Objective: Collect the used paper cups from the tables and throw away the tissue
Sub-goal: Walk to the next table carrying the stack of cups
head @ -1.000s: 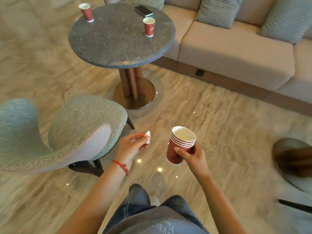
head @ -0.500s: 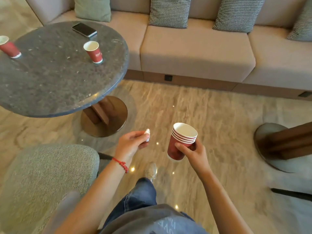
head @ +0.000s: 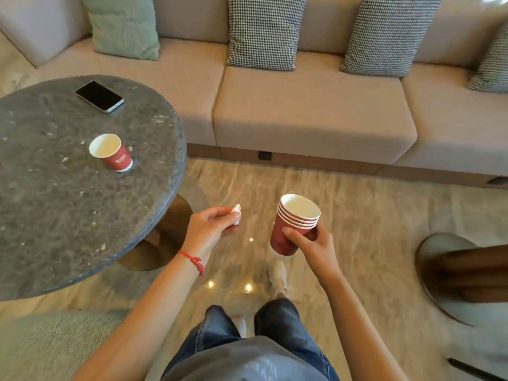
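The right hand [head: 310, 243] is curled around a stack of red paper cups [head: 294, 224], thumb across the near side of the stack and the other fingers wrapped behind it. The stack is held upright above the pale stone floor [head: 357, 215], tilted a little to the left, and the white rims of about four or five nested cups show at its top; the exact count is hard to read.

The left hand [head: 211, 229] is pinched shut on a small crumpled white tissue [head: 237, 213], which pokes out at the fingertips, left of the cup stack and apart from it. A red cord bracelet [head: 195, 261] sits on that wrist.

On the left stands a round dark stone table [head: 68, 215]. A single red paper cup [head: 111, 152] stands on it, toward the right side of the top, open end up and empty-looking. Farther back on the same table lies a black phone [head: 99, 96], screen up.

Along the far side runs a beige sofa [head: 302, 116] with a green cushion [head: 123, 26] at the left and houndstooth cushions [head: 264, 31] to its right. A grey-green chair [head: 55, 345] shows at the near left edge. At the right edge is the round base of another table [head: 450, 306]. The person's jeans [head: 275, 325] and light shoes are visible below.
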